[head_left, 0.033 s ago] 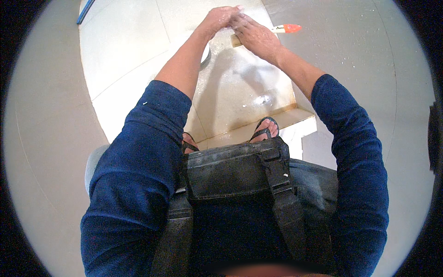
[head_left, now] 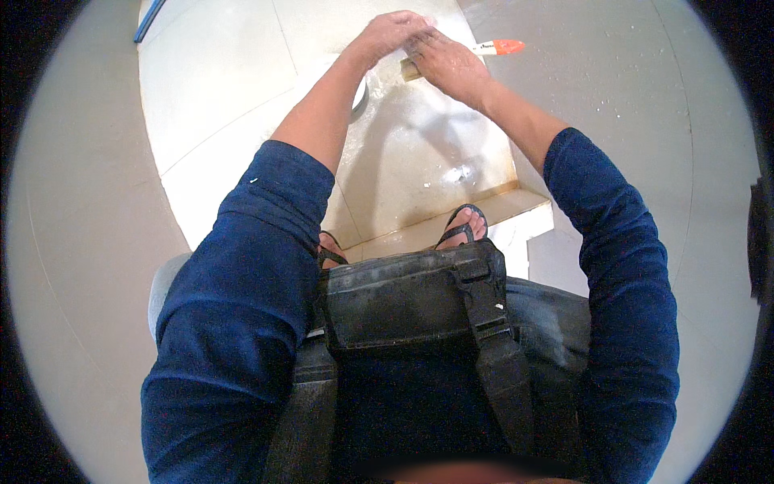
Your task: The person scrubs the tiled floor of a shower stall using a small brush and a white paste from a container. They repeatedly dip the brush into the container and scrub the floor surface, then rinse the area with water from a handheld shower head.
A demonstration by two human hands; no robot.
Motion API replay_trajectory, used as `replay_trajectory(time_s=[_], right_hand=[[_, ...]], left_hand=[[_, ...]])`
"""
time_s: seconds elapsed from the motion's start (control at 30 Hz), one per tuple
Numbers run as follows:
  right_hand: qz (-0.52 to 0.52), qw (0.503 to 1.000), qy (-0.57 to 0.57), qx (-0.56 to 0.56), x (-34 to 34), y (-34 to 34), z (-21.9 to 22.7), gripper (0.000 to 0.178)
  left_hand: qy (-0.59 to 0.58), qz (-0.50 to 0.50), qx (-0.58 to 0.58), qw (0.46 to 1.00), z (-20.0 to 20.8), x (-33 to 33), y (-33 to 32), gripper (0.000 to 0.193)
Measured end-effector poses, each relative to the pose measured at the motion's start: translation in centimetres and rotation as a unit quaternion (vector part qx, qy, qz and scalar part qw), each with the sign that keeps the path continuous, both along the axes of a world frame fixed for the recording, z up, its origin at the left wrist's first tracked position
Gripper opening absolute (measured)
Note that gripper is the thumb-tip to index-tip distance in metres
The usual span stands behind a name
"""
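Observation:
My left hand and my right hand meet at the top of the view, both wet. A flat paintbrush with a pale handle and an orange end passes behind my right hand, which appears closed around it. Its bristles stick out on the thumb side. The fingers of my left hand are bent and pressed together against my right fingertips. Whether they hold anything is hidden. Under my left forearm shows part of a round white thing with a grey rim, its kind unclear.
Below the hands is a wet, light tiled surface with a shiny patch and a raised edge. My feet in black flip-flops stand near that edge. Grey surfaces flank it. A blue bar lies at the upper left.
The paintbrush has shifted very slightly upward and to the left along with my right hand. My left fingers have moved a little over the right ones.

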State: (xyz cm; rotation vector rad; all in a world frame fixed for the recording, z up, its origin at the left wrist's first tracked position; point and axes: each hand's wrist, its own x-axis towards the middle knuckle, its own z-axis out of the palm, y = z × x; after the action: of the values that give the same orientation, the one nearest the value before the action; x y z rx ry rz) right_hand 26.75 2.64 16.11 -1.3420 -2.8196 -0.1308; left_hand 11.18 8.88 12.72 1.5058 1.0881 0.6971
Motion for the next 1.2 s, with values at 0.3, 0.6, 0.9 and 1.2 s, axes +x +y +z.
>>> replay_trajectory(time_s=[0.3, 0.6, 0.9, 1.2], right_hand=[[0.060, 0.996, 0.061, 0.032, -0.1, 0.0, 0.3, 0.027], [-0.042, 0.990, -0.032, -0.128, -1.6, 1.4, 0.9, 0.025], [-0.254, 0.904, 0.128, -0.319, -0.5, 4.6, -0.3, 0.028], [-0.224, 0.729, 0.450, -0.465, -3.5, 5.1, 1.4, 0.039]], left_hand=[[0.068, 0.121, -0.008, 0.990, -0.8, 2.4, -0.1, 0.048], [0.045, 0.040, 0.160, 0.985, -3.9, 1.2, 1.0, 0.035], [0.226, 0.109, 0.394, 0.884, -3.2, 0.7, -0.3, 0.047], [0.475, -0.080, 0.069, 0.874, -12.7, -13.4, 2.7, 0.038]])
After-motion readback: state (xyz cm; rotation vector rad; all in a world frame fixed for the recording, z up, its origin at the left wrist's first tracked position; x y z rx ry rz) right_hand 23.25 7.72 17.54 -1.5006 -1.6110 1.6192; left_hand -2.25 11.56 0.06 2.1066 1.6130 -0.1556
